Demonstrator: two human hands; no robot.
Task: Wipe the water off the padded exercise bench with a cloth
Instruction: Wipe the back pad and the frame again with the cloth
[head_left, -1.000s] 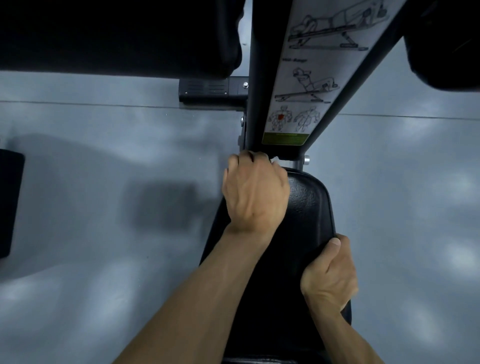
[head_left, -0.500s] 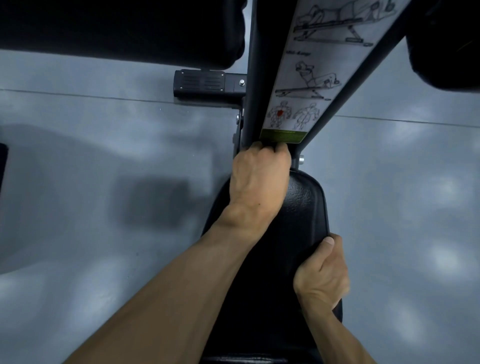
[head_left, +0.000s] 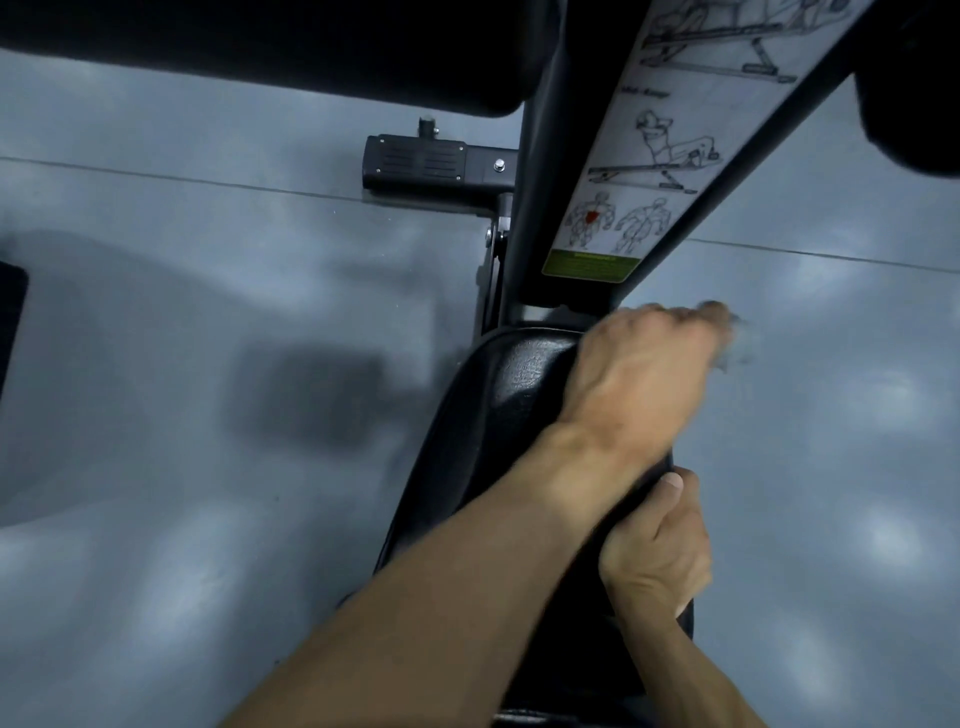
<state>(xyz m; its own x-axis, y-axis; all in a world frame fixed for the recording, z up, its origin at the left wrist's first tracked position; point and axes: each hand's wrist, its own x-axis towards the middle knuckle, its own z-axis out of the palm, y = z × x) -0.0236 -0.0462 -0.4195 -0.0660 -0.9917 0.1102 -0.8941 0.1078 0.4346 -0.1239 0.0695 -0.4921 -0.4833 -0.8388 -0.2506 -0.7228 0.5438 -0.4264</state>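
two bare forearms, no sleeves, left hand motion-blurred, right hand w/ short thumbnail

Grey floor all around, shiny with soft white light spots. Thin line across it near the top. Dark shadow patch at middle left. Black pad at upper left.

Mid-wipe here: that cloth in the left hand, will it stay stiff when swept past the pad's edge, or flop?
Likely floppy: the cloth trails as a thin grey blur beyond the left hand, past the pad. Probably light, since little shows outside the curled fingers. The right hand gripping the pad edge suggests the bench needs steadying.
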